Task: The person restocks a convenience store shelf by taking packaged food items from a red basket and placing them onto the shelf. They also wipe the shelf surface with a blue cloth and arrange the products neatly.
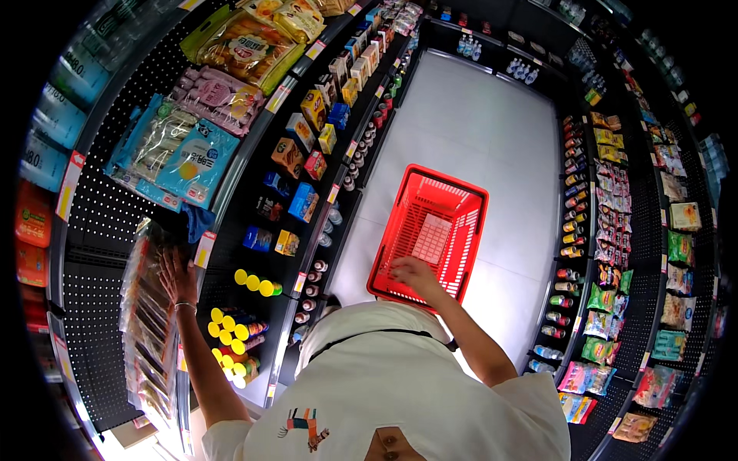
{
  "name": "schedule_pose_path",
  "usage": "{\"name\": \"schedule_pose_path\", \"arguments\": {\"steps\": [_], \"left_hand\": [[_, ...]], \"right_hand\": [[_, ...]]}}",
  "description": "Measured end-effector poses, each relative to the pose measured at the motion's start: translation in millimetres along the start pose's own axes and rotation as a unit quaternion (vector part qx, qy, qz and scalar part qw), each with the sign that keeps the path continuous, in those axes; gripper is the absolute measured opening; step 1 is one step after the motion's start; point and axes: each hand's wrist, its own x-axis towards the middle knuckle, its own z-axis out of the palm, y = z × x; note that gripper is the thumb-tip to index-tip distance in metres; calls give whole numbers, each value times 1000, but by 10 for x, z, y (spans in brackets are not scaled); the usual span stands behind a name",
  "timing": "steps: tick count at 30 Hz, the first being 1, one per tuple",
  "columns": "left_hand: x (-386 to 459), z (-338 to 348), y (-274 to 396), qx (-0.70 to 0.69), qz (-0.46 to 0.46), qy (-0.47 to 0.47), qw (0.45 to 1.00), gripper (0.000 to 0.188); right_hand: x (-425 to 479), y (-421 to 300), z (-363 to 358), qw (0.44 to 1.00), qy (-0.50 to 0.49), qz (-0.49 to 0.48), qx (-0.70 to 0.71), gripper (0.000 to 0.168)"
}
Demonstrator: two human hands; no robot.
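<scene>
My left hand (177, 278) lies flat with spread fingers on the back end of a row of clear plastic packages (151, 322) on the left shelf. A dark blue cloth-like item (198, 222) rests just beyond its fingertips, beside blue bread packages (196, 163). My right hand (414, 273) is over the near part of a red plastic shopping basket (479, 222), fingers loosely curled and partly blurred; nothing is visible in it. The basket stands upright in front of my body, with a pale grid-patterned area showing at its bottom.
Lower left shelves hold small boxes (303, 201), yellow-lidded canisters (252, 280) and bottles (320, 265). Grey floor (461, 121) stretches ahead between the shelves. On the right stand rows of cans (572, 236) and snack bags (602, 298). Bottle packs (469, 47) line the far end.
</scene>
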Motion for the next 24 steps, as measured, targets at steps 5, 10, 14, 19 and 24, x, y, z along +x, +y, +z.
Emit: {"name": "schedule_pose_path", "arguments": {"steps": [5,10,14,19,24], "left_hand": [[-51,277,-178,20,-4,-42,999,65],[32,55,-69,24,-44,-75,996,69],[11,-71,70,-61,-74,-10,995,62],[253,-283,447,-125,-33,96,987,60],[522,-364,734,-208,-13,116,971,57]], "right_hand": [[-344,270,-675,981,119,147,-45,29],[-369,695,-712,970,139,197,3,28],[-204,783,-443,983,66,172,-26,33],[-23,517,-196,983,36,173,-39,35],[173,244,-8,984,46,166,-45,36]]}}
